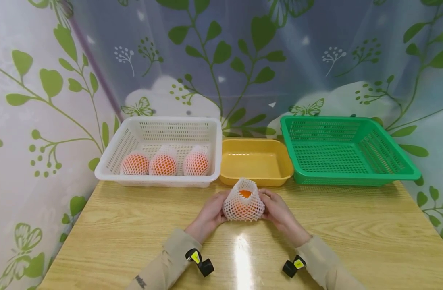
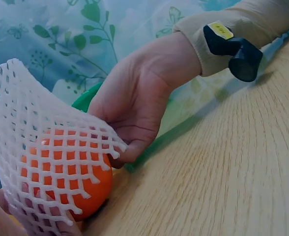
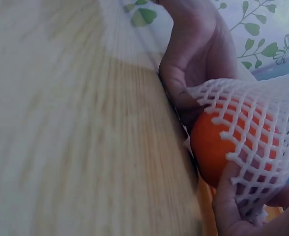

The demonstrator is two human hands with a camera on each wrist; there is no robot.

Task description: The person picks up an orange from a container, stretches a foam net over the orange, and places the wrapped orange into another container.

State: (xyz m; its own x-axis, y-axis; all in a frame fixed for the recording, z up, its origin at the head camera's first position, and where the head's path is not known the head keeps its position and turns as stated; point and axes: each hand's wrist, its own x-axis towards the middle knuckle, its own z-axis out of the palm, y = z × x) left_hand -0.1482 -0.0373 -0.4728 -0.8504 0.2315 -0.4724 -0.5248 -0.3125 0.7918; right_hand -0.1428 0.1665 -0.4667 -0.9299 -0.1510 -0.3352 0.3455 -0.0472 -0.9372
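Both hands hold a white foam fruit net [image 1: 244,207] between them, low over the table in front of the yellow basin. Inside it is an orange [image 2: 93,191], its smooth skin showing through the mesh and bulging past the net's toothed edge in both wrist views. My left hand [image 1: 211,211] grips the net's left side. On the opposite side my right hand [image 1: 279,211] grips it, thumb [image 3: 226,196] along the net's edge. The net's narrower end points up and away, with a patch of orange visible at an opening there.
At the back left stands a white basket [image 1: 159,181] with three netted fruits [image 1: 163,164] along its near side. A yellow basin [image 1: 255,181] is in the middle, and a green basket [image 1: 355,177] stands at the right. A patterned curtain [image 1: 243,60] hangs behind the wooden table [image 1: 352,225].
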